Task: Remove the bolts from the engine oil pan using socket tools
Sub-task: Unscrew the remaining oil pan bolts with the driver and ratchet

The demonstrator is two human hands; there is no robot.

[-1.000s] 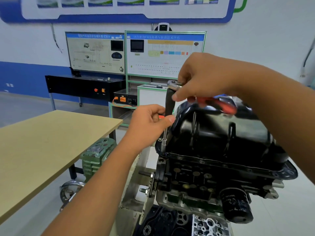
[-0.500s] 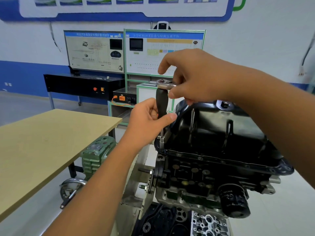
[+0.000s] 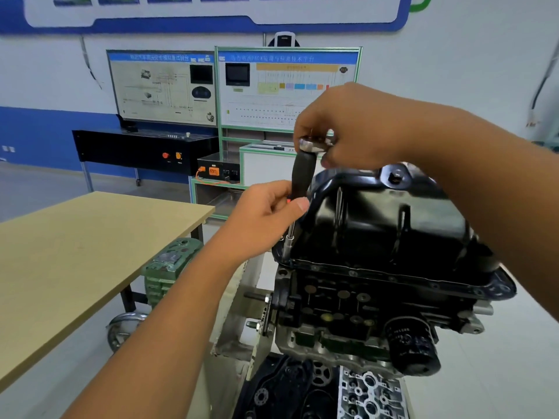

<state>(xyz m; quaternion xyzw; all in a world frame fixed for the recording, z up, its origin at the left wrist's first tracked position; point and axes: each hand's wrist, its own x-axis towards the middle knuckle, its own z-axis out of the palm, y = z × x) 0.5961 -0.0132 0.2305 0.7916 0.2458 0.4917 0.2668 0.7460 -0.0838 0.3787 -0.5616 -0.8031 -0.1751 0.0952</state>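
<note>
The left hand [image 3: 266,217] pinches the black handle of the socket driver [image 3: 299,182], which stands nearly upright. The right hand [image 3: 351,128] above it curls round the ratchet head [image 3: 313,144]. Below both, the socket [image 3: 286,251] sits at the oil pan [image 3: 384,225] flange corner.

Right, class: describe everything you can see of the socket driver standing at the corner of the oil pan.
The socket driver stands nearly upright, leaning slightly. It has a black handle, a red band low down, a thin silvery shaft and a socket seated on the flange at the near left corner of the black oil pan. The left hand grips the handle's lower end; the right hand holds a chrome ratchet head on top.
</note>
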